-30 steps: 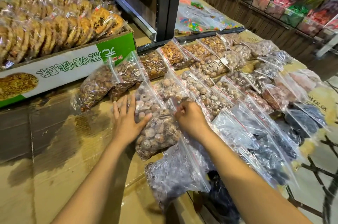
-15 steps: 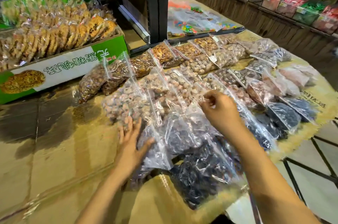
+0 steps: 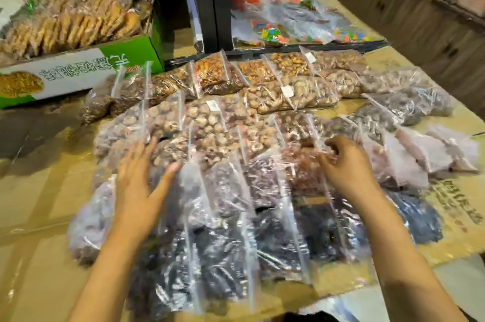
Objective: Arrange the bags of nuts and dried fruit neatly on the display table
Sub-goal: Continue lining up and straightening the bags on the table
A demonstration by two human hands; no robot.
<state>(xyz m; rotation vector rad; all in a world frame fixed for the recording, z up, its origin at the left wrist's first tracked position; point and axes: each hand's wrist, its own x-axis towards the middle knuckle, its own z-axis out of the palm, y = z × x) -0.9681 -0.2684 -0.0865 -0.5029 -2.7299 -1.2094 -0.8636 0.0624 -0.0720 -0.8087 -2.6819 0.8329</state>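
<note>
The fingers [image 3: 147, 153] of the left hand [image 3: 136, 190] are spread wide and flat, holding nothing, laid over the near end of a clear bag of pale round nuts [image 3: 168, 122] where it overlaps a bag of dark dried fruit [image 3: 228, 190]. The thumb points right across the plastic. The right hand [image 3: 346, 164] is curled, its fingers narrow and pinched on the crinkled top edge of a bag of reddish dried fruit [image 3: 301, 164]; motion blur hides how firm the grip is.

The bags of nuts and dried fruit lie in overlapping rows on the table [image 3: 39, 190], which is covered with flattened brown cardboard under clear tape. The far row holds golden and tan nuts [image 3: 215, 72], next to bags of light brown shells [image 3: 301, 93]. The middle rows hold the pale round nuts and brown pieces. The nearest row, under both forearms, is the darkest: bags of almost black fruit [image 3: 288, 243] with their zip strips running towards the camera. On the right, pinkish-white bags [image 3: 430, 151] lie near the table's edge, just beside dark purple ones [image 3: 409, 103].

To the left, behind the rows, stands a green and white carton [image 3: 78, 72] stacked with wrapped biscuits [image 3: 78, 25]. A black post [image 3: 210, 1] rises beyond the far row, with bags of coloured sweets [image 3: 273, 32] to its right.
</note>
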